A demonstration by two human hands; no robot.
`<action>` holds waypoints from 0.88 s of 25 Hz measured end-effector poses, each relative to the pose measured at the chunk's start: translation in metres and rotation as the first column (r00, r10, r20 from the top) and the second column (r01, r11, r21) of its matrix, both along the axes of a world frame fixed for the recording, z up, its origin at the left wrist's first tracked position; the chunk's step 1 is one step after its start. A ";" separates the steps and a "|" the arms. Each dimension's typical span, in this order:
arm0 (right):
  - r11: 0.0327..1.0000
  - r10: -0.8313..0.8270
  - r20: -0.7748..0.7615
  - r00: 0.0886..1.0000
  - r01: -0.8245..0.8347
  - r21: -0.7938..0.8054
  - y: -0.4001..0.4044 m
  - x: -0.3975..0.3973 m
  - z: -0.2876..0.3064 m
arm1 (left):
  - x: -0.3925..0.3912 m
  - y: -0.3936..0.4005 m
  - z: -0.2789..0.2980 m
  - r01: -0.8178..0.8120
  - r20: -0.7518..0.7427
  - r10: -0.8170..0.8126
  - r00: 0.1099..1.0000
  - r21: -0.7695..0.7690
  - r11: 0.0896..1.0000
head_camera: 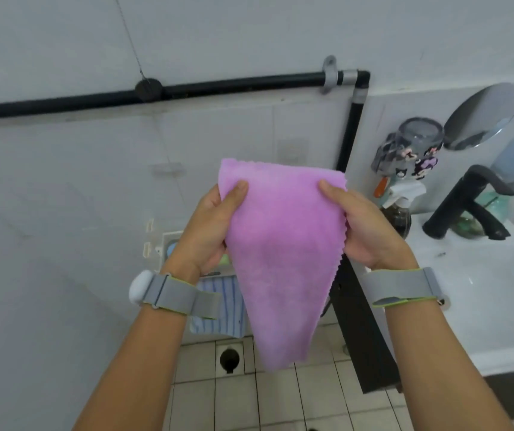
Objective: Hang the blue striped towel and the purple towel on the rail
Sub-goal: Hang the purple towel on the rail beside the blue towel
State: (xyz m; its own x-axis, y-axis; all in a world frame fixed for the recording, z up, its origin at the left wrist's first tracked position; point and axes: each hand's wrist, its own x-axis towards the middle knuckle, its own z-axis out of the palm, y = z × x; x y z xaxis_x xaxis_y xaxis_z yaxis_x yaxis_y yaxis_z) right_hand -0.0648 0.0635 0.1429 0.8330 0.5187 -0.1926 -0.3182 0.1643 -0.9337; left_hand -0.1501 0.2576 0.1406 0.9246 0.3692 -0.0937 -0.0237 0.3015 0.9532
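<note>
The purple towel (280, 244) hangs in front of me, spread wide at its top edge and narrowing to a point below. My left hand (215, 225) pinches its upper left corner and my right hand (358, 225) grips its upper right edge. Behind and below my left wrist, the blue striped towel (224, 306) hangs low on the wall, partly hidden by the purple towel and my wrist. A black horizontal rail (218, 87) runs along the white wall above the towel, with nothing on it.
A white sink (482, 306) with a black tap (470, 203) stands at the right. A round mirror (479, 116), a cup holder and bottles sit on the wall and ledge behind it. A floor drain (229, 357) lies in the tiled floor below.
</note>
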 end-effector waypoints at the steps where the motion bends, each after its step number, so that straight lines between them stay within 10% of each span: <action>1: 1.000 0.003 -0.048 0.999 -0.003 0.004 -0.004 -0.003 -0.013 | -0.002 -0.003 -0.013 -0.008 -0.022 0.008 1.000 0.002 1.000; 22: 0.954 -0.139 -0.523 0.841 -0.029 -0.300 0.002 -0.017 -0.217 | -0.018 0.002 -0.235 -0.037 -0.576 -0.123 0.808 -0.257 0.966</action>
State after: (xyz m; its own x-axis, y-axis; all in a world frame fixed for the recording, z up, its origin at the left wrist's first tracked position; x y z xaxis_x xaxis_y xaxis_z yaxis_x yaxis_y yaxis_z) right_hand -0.0816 0.0656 -0.0742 0.5818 0.3275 -0.7445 -0.7766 -0.0484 -0.6282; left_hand -0.1677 0.2595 -0.0942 0.6784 0.2218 -0.7004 0.5303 0.5120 0.6758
